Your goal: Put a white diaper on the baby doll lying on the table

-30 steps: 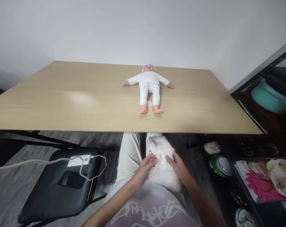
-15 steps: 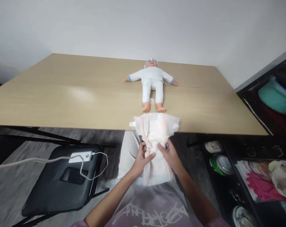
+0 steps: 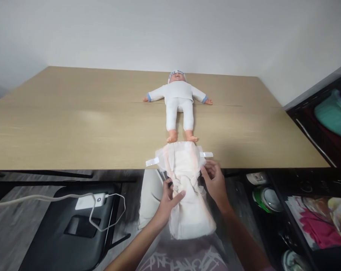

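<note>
An unfolded white diaper point(image 3: 184, 180) spans from the table's front edge down over my lap. Its upper end lies on the table, with a white tab sticking out on either side. My left hand point(image 3: 169, 197) grips the diaper's left edge at its gathered middle, thumb on top. Higher up, at the right edge just below the right tab, my right hand point(image 3: 214, 178) has its fingers curled and thumb and forefinger at the diaper's edge. Beyond the diaper a baby doll point(image 3: 179, 92) in white clothes and a headband lies on its back, feet close to the diaper's upper edge.
The wooden-topped table point(image 3: 88, 131) reaches back to a white wall. On a black chair point(image 3: 54, 241) at left lie a white power bank point(image 3: 90, 201) with a cable and a dark phone point(image 3: 81, 226). A dark shelf at right holds a teal basin point(image 3: 335, 114) and jars.
My right hand has moved from the diaper's middle up to its upper right edge. The right tab now sticks out, and the diaper's lower end is spread wider. My left hand keeps its grip.
</note>
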`<state>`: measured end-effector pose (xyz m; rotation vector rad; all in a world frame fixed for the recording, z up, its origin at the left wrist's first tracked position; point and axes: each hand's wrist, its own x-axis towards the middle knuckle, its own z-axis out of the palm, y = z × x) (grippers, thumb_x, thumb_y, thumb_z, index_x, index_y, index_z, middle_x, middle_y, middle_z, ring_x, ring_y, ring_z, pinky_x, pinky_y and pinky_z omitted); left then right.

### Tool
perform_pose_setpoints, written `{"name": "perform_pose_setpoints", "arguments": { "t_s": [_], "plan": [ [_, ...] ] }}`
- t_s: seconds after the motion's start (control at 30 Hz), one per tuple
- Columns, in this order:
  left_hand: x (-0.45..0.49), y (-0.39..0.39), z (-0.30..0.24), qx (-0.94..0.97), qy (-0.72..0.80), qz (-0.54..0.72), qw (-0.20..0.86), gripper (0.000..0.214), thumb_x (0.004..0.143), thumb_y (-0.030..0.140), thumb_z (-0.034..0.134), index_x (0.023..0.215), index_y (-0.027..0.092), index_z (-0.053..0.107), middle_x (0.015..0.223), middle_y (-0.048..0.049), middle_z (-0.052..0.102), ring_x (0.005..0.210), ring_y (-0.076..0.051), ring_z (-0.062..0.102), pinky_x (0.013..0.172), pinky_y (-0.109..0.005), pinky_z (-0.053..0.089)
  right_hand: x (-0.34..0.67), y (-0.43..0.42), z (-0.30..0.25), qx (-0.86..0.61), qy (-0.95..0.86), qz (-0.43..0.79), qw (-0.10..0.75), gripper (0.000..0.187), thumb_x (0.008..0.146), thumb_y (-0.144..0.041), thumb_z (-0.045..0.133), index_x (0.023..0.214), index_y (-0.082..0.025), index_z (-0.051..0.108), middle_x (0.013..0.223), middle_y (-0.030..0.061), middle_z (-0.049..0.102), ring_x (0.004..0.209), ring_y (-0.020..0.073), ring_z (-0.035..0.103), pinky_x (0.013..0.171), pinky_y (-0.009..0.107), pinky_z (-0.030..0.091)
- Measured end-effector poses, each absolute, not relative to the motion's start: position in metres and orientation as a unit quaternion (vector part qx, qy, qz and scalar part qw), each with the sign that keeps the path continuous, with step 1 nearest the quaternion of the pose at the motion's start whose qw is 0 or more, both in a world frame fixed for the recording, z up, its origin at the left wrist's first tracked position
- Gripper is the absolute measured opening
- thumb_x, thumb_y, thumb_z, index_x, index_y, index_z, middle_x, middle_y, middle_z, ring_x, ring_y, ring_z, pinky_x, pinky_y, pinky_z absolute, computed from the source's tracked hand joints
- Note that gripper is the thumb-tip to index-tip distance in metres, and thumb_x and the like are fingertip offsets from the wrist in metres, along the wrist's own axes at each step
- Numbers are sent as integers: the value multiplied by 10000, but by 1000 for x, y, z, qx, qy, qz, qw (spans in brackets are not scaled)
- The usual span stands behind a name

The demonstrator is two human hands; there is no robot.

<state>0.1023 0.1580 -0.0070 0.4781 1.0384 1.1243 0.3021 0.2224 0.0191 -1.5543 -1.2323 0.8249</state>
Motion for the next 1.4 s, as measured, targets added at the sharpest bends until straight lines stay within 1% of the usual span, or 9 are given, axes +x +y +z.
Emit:
{"name": "perform_pose_setpoints", "arguments": {
  "t_s": [0.13,0.23,0.43,0.7,0.87,1.03,1.17,1.3,1.4],
  "plan": [
    [98,159,-4,225,471,488,699,785,748,503,998,1237,304,417,1124,-23,753,971,-195,765,868,-316,592,297,222,35,-640,-546,179,510,301,1032,-431,714,1256,-254,618,1157,106,751,975,259,726,844,431,614],
    [96,159,-3,255,491,477,682,794,795,541,954,1262,325,350,1168,-25,745,995,-191,754,880,-314,572,283,230,51,-582,-658,112,464,272,1057,-308,669,1326,-275,642,1292,120,741,1218,300,710,1082,523,588],
    [93,152,-7,337,556,457,607,730,893,567,855,1336,335,323,1210,-32,706,1036,-181,722,983,-337,536,247,267,57,-460,-833,152,267,568,1090,-264,578,1655,-242,522,1786,103,434,1689,310,350,1401,582,324],
    [27,193,9,694,514,417,284,276,1018,281,736,1282,304,661,1186,-89,752,1122,-282,722,973,-443,573,243,284,34,-486,-840,145,192,658,1102,-280,512,1750,-238,403,1848,100,315,1719,301,299,1411,601,264],
    [-3,308,40,803,436,402,59,300,1053,197,640,1350,233,662,1271,-119,773,1205,-294,703,1056,-467,541,241,286,32,-490,-841,133,188,680,1078,-262,530,1748,-253,411,1845,85,327,1712,301,314,1412,584,247],
    [10,415,67,863,433,256,51,702,968,84,594,1653,192,487,1721,-215,461,1568,-401,461,1260,-599,412,240,287,29,-495,-838,129,190,682,1069,-253,524,1743,-259,419,1846,72,328,1712,294,310,1410,576,241],
    [30,453,78,935,336,107,27,1007,826,-48,647,1741,290,395,1886,-136,170,1720,-459,210,1341,-659,280,240,287,29,-491,-839,132,192,696,1069,-250,520,1753,-264,397,1847,73,327,1711,296,312,1408,583,237],
    [46,471,83,971,232,38,43,1017,796,-90,622,1693,362,464,1891,-49,201,1734,-406,217,1358,-618,277,240,286,32,-492,-840,134,185,685,1078,-255,511,1753,-250,398,1851,73,315,1715,297,302,1412,576,237],
    [53,479,81,977,197,58,49,775,845,-46,613,1517,339,642,1846,-21,342,1676,-376,344,1329,-574,328,241,286,35,-492,-843,133,171,663,1092,-266,497,1748,-232,407,1857,75,300,1721,289,287,1418,570,241]
  ]
}}
